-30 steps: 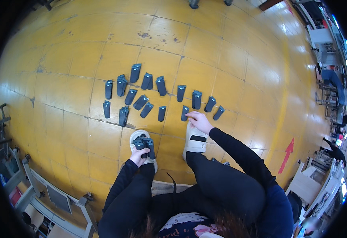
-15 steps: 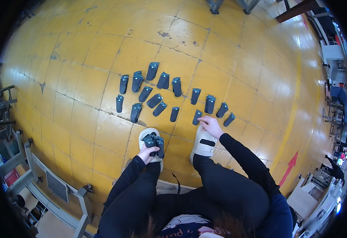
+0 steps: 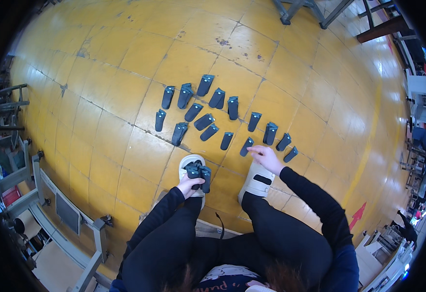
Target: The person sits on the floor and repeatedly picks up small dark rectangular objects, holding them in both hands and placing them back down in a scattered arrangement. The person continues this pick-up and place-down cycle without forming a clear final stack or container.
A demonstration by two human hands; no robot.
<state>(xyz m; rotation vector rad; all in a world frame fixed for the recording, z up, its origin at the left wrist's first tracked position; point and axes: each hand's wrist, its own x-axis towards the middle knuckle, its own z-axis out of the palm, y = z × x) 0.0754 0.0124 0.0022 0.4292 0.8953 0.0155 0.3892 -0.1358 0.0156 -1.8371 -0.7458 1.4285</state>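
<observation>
My left hand (image 3: 188, 186) is closed around a few dark tongue-shaped pieces (image 3: 205, 179) with teal ends, held above my left shoe (image 3: 192, 159). My right hand (image 3: 266, 159) hovers over the front of my right shoe (image 3: 257, 181), fingers partly bent and apart. Its fingertips reach the edge of a similar dark piece (image 3: 246, 146) lying on the floor; whether they press on it is hard to make out. More such pieces, each with a small pale mark, lie spread beyond, among them a stacked pair (image 3: 185, 96) and a far one (image 3: 205, 85).
Yellow tiled floor (image 3: 125, 131) surrounds the pieces. Grey metal frames with wheels (image 3: 67, 219) stand at the left. Metal legs (image 3: 295, 10) show at the far right, and a red arrow (image 3: 358, 214) marks the floor on the right.
The view has shifted, so the floor and pieces appear further right. Relative to its neighbours, the piece at my right fingertips has moved left and tilted. My left hand keeps its hold.
</observation>
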